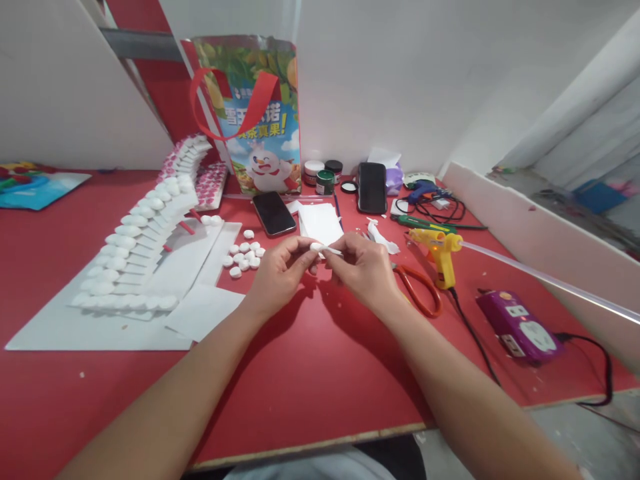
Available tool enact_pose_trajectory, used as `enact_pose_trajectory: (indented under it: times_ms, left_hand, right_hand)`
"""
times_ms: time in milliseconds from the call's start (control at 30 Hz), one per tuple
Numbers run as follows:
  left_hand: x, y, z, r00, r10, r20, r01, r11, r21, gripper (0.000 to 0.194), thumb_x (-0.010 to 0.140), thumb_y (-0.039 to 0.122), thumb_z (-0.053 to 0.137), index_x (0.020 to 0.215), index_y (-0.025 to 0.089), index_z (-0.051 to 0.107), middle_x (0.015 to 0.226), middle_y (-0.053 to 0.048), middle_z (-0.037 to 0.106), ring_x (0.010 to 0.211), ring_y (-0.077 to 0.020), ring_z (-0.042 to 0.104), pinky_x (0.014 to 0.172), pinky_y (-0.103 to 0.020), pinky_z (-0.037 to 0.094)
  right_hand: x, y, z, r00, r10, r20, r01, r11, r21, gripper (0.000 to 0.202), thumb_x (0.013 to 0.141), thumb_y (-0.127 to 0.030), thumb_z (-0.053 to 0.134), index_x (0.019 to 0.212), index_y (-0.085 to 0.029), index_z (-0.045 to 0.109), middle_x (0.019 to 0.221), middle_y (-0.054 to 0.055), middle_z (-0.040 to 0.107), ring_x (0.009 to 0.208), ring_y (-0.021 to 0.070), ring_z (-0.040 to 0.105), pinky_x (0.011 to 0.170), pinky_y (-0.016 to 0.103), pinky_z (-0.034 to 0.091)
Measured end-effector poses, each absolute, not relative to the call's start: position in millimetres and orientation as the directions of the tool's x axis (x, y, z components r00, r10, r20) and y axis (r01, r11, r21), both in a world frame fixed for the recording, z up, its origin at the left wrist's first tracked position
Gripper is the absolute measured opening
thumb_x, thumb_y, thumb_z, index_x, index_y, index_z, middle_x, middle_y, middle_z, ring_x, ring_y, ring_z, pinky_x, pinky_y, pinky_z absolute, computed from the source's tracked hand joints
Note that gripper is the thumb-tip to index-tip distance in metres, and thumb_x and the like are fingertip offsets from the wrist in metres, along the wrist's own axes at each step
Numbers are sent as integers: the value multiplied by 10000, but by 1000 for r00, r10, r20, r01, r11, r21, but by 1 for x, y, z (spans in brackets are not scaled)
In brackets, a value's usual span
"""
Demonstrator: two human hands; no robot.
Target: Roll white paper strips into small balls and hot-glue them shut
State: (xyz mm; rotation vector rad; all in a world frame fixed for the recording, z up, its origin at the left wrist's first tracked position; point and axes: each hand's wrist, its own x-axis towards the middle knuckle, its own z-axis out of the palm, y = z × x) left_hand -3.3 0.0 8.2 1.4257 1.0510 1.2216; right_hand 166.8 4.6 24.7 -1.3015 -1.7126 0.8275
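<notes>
Over the middle of the red table, my left hand (283, 268) and my right hand (364, 267) meet at a small white piece (318, 247), rounded at one end with a thin tail. Fingertips of both hands pinch it, the left at the rounded end, the right at the tail. Its material I cannot make out. Just left of my left hand lie several white oval pieces (244, 257) in a loose group. Behind my hands is a stack of white paper (320, 223). Beside my right hand are orange-handled scissors (420, 293), their blades partly hidden.
At left, a curved white model (135, 227) edged with ovals stands on a white board (60, 327). A phone (274, 213), paint jars (325, 181) and a printed bag (250, 120) are behind. At right are a yellow glue gun (440, 253) and a purple power strip (520, 327) with cords.
</notes>
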Motion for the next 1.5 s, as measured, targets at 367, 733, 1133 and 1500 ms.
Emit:
enact_pose_trajectory:
  times_ms: [367,733,1133,1500]
  left_hand:
    - [-10,3,9,148,973,176,-23,-175,984,229,911,402,706,983,186,719,786,-20,687,714,-156,596,736,-307,513]
    - [-12,4,8,238,947,215,62,-236,970,230,937,394,677,1012,182,722,914,-52,752,888,-202,689,891,-343,532]
    - [-11,5,3,230,963,141,-13,-142,990,308,904,458,726,1024,175,736,895,-50,743,819,-187,670,812,-331,537]
    - [-14,8,0,216,963,159,-18,-159,987,258,898,422,743,1003,187,757,992,-45,763,918,-189,664,921,-325,500]
  right_hand:
    - [175,17,40,-394,856,-336,-181,-431,-884,428,1007,-578,522,1097,-171,619,773,76,740,581,185,698,587,337,615]
    - [179,16,34,-521,808,-277,-221,-440,-870,355,827,-469,831,867,-142,701,732,-10,632,559,89,551,511,253,617]
    - [177,15,33,-412,890,-196,-130,-270,-954,233,814,-269,835,990,-135,761,784,7,712,566,106,665,561,257,624]
    - [184,20,39,-509,780,-365,-180,-511,-840,385,1083,-276,472,907,-52,731,822,162,794,614,174,751,561,269,649]
